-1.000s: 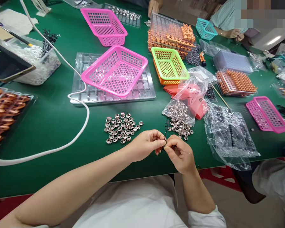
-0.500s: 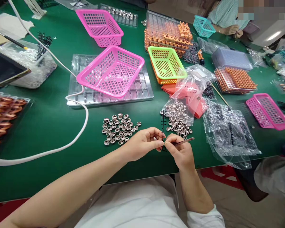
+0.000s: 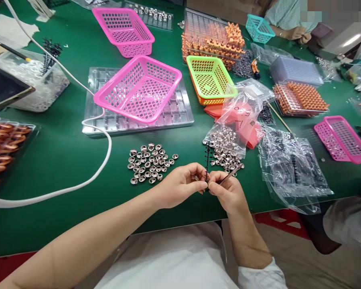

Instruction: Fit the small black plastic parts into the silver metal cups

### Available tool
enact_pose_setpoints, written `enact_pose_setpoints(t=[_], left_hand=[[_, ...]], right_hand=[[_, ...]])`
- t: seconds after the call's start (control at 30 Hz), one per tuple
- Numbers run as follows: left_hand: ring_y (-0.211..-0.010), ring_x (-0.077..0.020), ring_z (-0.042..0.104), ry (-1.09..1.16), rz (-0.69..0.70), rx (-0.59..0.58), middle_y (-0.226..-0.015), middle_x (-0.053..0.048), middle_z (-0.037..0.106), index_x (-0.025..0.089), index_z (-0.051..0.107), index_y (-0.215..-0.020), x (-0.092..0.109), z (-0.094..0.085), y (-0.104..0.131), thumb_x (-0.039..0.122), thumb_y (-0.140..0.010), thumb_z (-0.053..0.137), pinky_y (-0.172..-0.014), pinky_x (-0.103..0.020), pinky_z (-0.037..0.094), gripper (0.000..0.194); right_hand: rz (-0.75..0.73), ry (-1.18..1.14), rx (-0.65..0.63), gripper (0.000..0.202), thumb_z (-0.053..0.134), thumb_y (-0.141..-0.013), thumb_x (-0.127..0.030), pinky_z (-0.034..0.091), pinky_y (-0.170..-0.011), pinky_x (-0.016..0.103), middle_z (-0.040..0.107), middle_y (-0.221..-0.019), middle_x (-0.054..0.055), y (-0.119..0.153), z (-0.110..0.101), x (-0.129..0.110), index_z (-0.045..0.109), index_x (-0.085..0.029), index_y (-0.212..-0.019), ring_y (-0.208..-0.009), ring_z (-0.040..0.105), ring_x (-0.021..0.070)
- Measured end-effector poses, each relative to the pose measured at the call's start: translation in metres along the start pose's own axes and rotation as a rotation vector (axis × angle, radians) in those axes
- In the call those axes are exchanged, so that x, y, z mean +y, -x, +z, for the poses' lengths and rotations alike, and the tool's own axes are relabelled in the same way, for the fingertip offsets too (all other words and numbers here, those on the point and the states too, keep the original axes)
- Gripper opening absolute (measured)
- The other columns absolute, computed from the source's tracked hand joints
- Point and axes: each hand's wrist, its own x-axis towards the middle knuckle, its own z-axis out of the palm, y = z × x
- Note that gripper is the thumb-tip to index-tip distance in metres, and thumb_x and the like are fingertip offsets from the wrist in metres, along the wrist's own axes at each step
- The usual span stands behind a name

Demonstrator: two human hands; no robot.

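Pinched between the thumb and fingers of my left hand (image 3: 182, 185) is a thin black plastic strip with short side prongs (image 3: 208, 154), standing nearly upright. My right hand (image 3: 230, 193) closes its thumb and forefinger at the strip's lower end, touching my left fingertips. A pair of metal tweezers (image 3: 233, 172) lies across the right hand, pointing up and right. Whatever sits between the fingertips is too small to make out. Small silver cup-shaped parts (image 3: 147, 164) lie spread left of my hands. More silver parts (image 3: 228, 155) spill from a clear bag (image 3: 239, 132) just beyond them.
Ahead stand a pink basket (image 3: 144, 118) on a clear tray (image 3: 180, 116) and a green basket (image 3: 210, 94). A white cable (image 3: 108, 150) curves across the left side. At right lie plastic bags (image 3: 276, 160) and another pink basket (image 3: 333, 148). Another person's hands (image 3: 299, 34) are far right.
The black strip has turned slightly about its length, showing its prongs differently. The tweezers in my right hand have swung to a steeper angle. Both hands stay together in nearly the same place.
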Motion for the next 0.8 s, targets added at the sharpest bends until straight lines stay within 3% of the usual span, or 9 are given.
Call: enact_pose_setpoints(t=[0.1,0.23,0.33,0.43,0.53,0.67,0.8], left_hand=[[-0.072,-0.0114,0.057,-0.006,-0.009,-0.023,-0.08,0.002,0.059,0.015,0.058,-0.087,-0.001,-0.001,-0.001,0.02,-0.083,0.069,-0.07,-0.028,0.047,0.013],[-0.07,-0.0121,0.057,-0.054,-0.038,0.034,-0.078,0.002,0.059,0.016,0.057,-0.086,-0.007,-0.003,-0.005,0.019,-0.079,0.069,-0.068,-0.028,0.046,0.015],[-0.069,-0.0117,0.057,-0.037,-0.048,0.057,-0.08,0.002,0.059,0.016,0.057,-0.086,-0.008,-0.006,-0.009,0.021,-0.079,0.069,-0.067,-0.028,0.046,0.015],[-0.07,-0.0118,0.059,-0.049,-0.045,0.068,-0.08,0.002,0.059,0.017,0.056,-0.086,-0.007,-0.008,-0.01,0.023,-0.08,0.069,-0.069,-0.028,0.048,0.015],[-0.071,-0.0123,0.06,-0.061,-0.052,0.079,-0.079,0.002,0.06,0.017,0.055,-0.085,-0.006,-0.009,-0.011,0.024,-0.081,0.069,-0.071,-0.029,0.049,0.015],[-0.071,-0.0123,0.061,-0.071,-0.057,0.112,-0.08,0.002,0.059,0.017,0.055,-0.084,-0.008,-0.009,-0.012,0.024,-0.081,0.068,-0.07,-0.029,0.05,0.015],[-0.071,-0.0122,0.061,-0.113,-0.075,0.138,-0.081,0.002,0.058,0.018,0.055,-0.084,-0.013,-0.01,-0.014,0.024,-0.081,0.067,-0.071,-0.029,0.051,0.013]], right_hand=[[0.011,-0.049,-0.037,0.021,0.076,-0.085,-0.038,0.03,-0.057,0.027,0.055,-0.075,0.0,0.0,0.002,-0.003,0.066,-0.02,-0.081,-0.063,0.044,0.0118],[-0.082,-0.087,-0.099,0.019,0.075,-0.085,-0.035,0.03,-0.057,0.028,0.052,-0.073,0.0,-0.002,0.003,-0.005,0.065,-0.019,-0.079,-0.063,0.043,0.0123],[-0.146,-0.043,-0.065,0.019,0.072,-0.087,-0.035,0.03,-0.057,0.028,0.05,-0.071,0.0,-0.001,0.003,-0.008,0.064,-0.02,-0.078,-0.063,0.043,0.0131],[-0.191,0.198,0.071,0.021,0.067,-0.092,-0.035,0.032,-0.056,0.028,0.052,-0.071,0.0,0.006,0.002,-0.016,0.063,-0.02,-0.077,-0.063,0.045,0.0135],[-0.27,0.595,0.247,0.015,0.061,-0.095,-0.027,0.036,-0.057,0.027,0.057,-0.077,0.0,0.015,-0.001,-0.026,0.064,-0.022,-0.081,-0.066,0.049,0.0133],[-0.29,0.942,0.145,0.014,0.056,-0.095,-0.019,0.043,-0.062,0.026,0.061,-0.081,0.001,0.015,-0.008,-0.026,0.063,-0.023,-0.085,-0.07,0.056,0.014],[-0.316,1.146,0.074,0.014,0.052,-0.094,-0.014,0.047,-0.07,0.028,0.064,-0.084,0.002,0.007,-0.014,-0.013,0.063,-0.021,-0.089,-0.078,0.06,0.0165]])
